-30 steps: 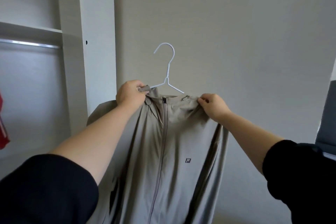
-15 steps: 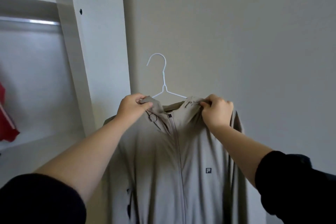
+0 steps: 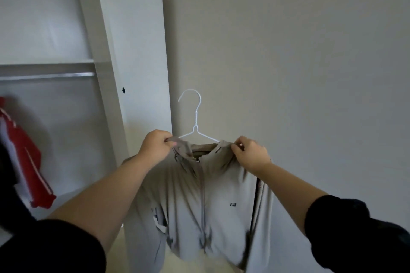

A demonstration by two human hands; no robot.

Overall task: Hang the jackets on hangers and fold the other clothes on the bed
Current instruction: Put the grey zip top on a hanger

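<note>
A beige zip-up jacket (image 3: 199, 201) with a small dark chest logo hangs in front of me on a white wire hanger (image 3: 195, 117), whose hook sticks up above the collar. My left hand (image 3: 155, 146) pinches the collar at its left end. At the right end of the collar, my right hand (image 3: 249, 154) pinches the fabric. The hanger's shoulders are hidden inside the jacket. The zip is closed and the sleeves hang down at both sides.
An open white wardrobe stands at the left, with a metal rail (image 3: 47, 75) under a shelf and a tall side panel (image 3: 133, 55). A red and white garment (image 3: 24, 157) hangs inside at the far left. A plain wall (image 3: 288, 62) fills the right.
The view has swung left toward the wardrobe, so more of the rail and the red garment shows. The jacket sits lower in view, and both hands keep their pinch on the collar.
</note>
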